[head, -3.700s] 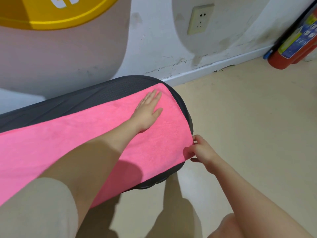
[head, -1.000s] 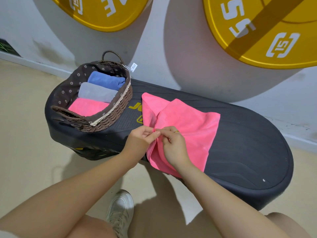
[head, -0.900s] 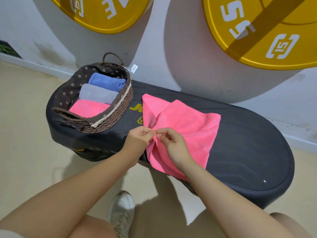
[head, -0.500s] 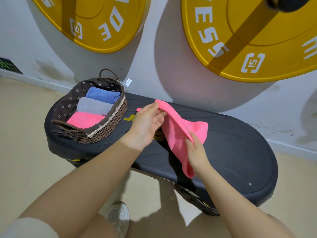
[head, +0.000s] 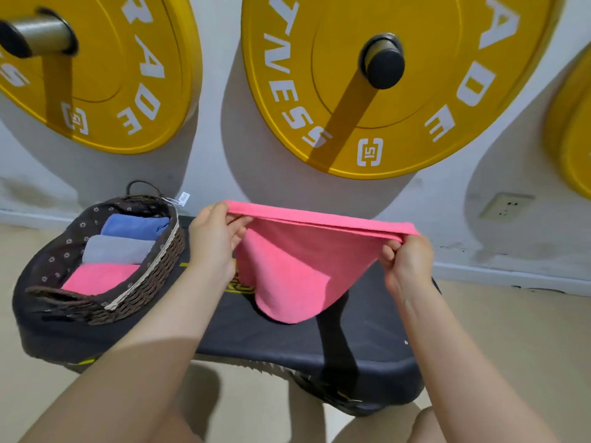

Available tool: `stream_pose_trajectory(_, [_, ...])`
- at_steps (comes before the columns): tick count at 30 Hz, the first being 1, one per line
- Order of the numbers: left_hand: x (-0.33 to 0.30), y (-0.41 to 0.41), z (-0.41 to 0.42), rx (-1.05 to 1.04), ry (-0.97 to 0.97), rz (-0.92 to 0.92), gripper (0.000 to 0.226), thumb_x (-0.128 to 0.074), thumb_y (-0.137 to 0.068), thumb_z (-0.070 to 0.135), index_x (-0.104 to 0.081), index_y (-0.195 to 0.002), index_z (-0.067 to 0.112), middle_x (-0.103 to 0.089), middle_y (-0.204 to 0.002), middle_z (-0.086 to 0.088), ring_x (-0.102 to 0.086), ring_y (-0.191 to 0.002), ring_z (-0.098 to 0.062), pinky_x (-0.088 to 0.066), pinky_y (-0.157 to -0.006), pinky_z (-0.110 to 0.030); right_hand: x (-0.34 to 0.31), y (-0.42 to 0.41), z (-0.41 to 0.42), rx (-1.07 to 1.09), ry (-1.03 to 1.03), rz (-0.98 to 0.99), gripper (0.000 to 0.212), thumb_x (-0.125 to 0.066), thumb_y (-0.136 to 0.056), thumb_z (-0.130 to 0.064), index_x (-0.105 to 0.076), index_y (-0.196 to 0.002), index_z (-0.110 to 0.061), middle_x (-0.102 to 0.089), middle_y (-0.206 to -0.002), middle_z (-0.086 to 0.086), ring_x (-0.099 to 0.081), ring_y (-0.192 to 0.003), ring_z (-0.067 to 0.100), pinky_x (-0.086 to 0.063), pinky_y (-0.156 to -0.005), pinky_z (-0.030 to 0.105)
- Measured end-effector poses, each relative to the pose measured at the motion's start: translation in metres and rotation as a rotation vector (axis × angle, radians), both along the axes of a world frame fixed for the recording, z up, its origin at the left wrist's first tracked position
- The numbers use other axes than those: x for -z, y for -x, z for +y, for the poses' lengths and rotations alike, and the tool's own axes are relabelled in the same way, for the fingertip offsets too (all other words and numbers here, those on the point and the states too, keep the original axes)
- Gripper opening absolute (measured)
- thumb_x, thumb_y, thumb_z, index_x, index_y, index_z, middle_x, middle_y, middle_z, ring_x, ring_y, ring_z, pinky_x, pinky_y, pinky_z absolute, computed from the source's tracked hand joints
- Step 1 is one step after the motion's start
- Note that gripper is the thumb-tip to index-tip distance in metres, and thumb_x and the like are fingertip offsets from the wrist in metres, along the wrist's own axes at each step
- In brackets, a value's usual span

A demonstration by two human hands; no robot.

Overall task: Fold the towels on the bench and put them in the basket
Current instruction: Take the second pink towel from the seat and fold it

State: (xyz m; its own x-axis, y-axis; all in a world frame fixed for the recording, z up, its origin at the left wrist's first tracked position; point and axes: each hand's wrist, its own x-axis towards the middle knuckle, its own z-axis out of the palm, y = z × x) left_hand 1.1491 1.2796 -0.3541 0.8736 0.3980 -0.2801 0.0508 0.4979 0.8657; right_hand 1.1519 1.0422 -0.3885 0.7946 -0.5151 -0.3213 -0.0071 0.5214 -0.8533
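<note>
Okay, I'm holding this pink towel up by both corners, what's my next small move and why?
Probably lower the pink towel flat onto the bench and fold it again: it hangs doubled between your left hand and right hand, wider than the basket rolls.

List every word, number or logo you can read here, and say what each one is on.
"TNESS": middle yellow weight plate, cut off at the top.
"ADE": same plate, right side.
"15" in a square logo: same plate, bottom.
"ADE" and "15" logo: left yellow plate.
Basket tag: too small.
Yellow bench lettering: mostly hidden.

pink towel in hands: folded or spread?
Folded: the towel hangs doubled above the bench, its top edge pinched by left hand and right hand.
</note>
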Motion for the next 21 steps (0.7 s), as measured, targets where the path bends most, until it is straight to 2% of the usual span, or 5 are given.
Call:
stream_pose_trajectory(3, [0.0,0.006,0.0,-0.027,-0.229,0.021,0.022,-0.042,-0.093,0.008,-0.048,-0.074,0.016,-0.06,-0.062,-0.002,-0.06,-0.042,-0.001,-0.037,-0.04,-0.012,-0.006,-0.002,-0.006,0.011,0.013,-0.055,0.037,-0.022,-0.088,0.008,-0.033,-0.065,-0.019,-0.033,-0.038,-0.01,-0.026,-0.029,0.003,-0.018,-0.031,0.012])
stream_pose_trajectory(6, [0.0,-0.004,0.0,0.013,-0.219,0.087,0.021,-0.041,-0.092,0.008,-0.049,-0.074,0.015,-0.064,-0.059,0.001,-0.063,-0.043,-0.001,-0.04,-0.041,-0.011,-0.007,-0.007,-0.006,-0.007,-0.03,-0.056,0.028,-0.027,-0.093,0.005,-0.045,-0.086,-0.015,-0.053,-0.056,0.003,-0.054,-0.036,0.01,-0.042,-0.036,0.015])
stream_pose_trajectory(11, [-0.002,-0.043,-0.001,0.08,-0.048,0.158,0.024,-0.036,-0.096,0.011,-0.049,-0.076,0.014,-0.063,-0.09,-0.005,-0.067,-0.062,-0.005,-0.046,-0.048,-0.012,-0.022,-0.03,-0.005,-0.164,0.015,-0.046,0.042,-0.027,-0.097,0.0,-0.043,-0.132,-0.017,-0.062,-0.092,0.007,-0.063,-0.076,0.015,-0.056,-0.061,0.023])
stream_pose_trajectory(17, [-0.038,-0.069,-0.002,0.04,0.02,-0.108,0.014,-0.047,-0.094,0.014,-0.057,-0.085,0.018,-0.064,-0.091,-0.001,-0.06,-0.096,-0.014,-0.048,-0.084,-0.022,-0.058,-0.05,-0.021,-0.135,0.109,-0.191,0.041,-0.032,-0.097,0.001,-0.041,-0.133,-0.017,-0.059,-0.11,0.009,-0.06,-0.078,0.015,-0.054,-0.069,0.023])
stream_pose_trajectory(21, [-0.009,-0.063,0.008,0.067,-0.185,0.031,0.012,-0.047,-0.092,0.011,-0.058,-0.086,0.013,-0.067,-0.075,-0.002,-0.066,-0.066,-0.005,-0.048,-0.055,-0.014,-0.036,-0.038,-0.027,-0.14,0.521,0.006,0.026,-0.037,-0.091,0.0,-0.044,-0.108,-0.017,-0.062,-0.077,0.009,-0.056,-0.055,0.017,-0.043,-0.047,0.021])
